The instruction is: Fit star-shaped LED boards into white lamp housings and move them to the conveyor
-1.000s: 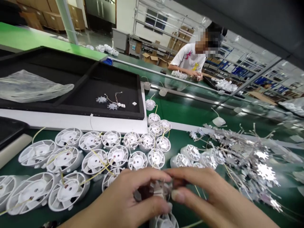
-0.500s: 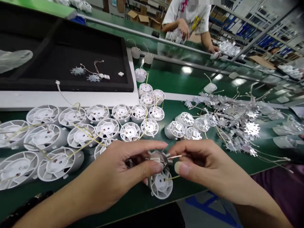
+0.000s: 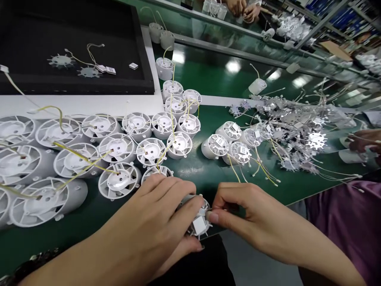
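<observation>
My left hand (image 3: pixel 162 222) is closed around a white round fan housing, its fingers over the top and its thumb below. A silvery star-shaped plate (image 3: pixel 205 207) lies on the housing's face and carries a white square pad (image 3: pixel 199 225). Much of the housing is hidden by the fingers. At the plate's right edge, my right hand (image 3: pixel 247 208) pinches a thin wire between thumb and forefinger; most of that wire is hidden. Just beyond the hands stand several housings with star plates on them, one of them a plated housing (image 3: pixel 214 146) with its pad facing up.
Rows of white fan housings (image 3: pixel 117 147) with yellow wires fill the left. A heap of star plates and wires (image 3: pixel 294 119) lies at right. Behind stands a black tray (image 3: pixel 119 85) with a few plates. Other people's hands (image 3: pixel 242 10) work across the bench; another hand (image 3: pixel 364 141) is at far right.
The star plate, held above the housing before, now lies on its face. My left hand has turned over the housing, and my right fingers have moved in at the plate's edge. The view has shifted.
</observation>
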Motion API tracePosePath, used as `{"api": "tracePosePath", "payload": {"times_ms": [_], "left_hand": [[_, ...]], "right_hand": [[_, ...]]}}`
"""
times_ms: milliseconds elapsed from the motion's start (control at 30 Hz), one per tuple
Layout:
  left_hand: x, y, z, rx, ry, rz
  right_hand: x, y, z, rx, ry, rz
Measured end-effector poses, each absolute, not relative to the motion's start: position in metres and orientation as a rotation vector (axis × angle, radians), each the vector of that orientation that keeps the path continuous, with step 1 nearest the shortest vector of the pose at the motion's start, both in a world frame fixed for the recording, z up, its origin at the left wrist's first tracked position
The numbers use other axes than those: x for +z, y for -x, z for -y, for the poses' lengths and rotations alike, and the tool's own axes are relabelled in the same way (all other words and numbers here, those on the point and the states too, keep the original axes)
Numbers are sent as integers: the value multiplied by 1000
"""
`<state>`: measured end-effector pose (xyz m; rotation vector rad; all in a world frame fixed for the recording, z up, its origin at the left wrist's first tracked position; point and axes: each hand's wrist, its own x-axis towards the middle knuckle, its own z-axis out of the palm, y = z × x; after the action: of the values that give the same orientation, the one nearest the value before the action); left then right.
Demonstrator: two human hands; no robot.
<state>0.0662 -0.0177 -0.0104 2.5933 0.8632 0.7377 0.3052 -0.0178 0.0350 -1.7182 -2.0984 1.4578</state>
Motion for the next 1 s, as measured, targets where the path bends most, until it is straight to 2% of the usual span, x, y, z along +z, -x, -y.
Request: {"api": "tracePosePath", "payload": {"times_ms": [533,733,1000], "left_hand": [[-34,-68,16,849,-2597,-841],[-27,-65,15,756,-2619,-808],[-28,-69,19,770,-2582,-765]], "right_hand": [[25,-310,17,1248,1695,2183],[22,-318,24,1349,1612,2145],[11,-321,39,1000,1426,2334]]}}
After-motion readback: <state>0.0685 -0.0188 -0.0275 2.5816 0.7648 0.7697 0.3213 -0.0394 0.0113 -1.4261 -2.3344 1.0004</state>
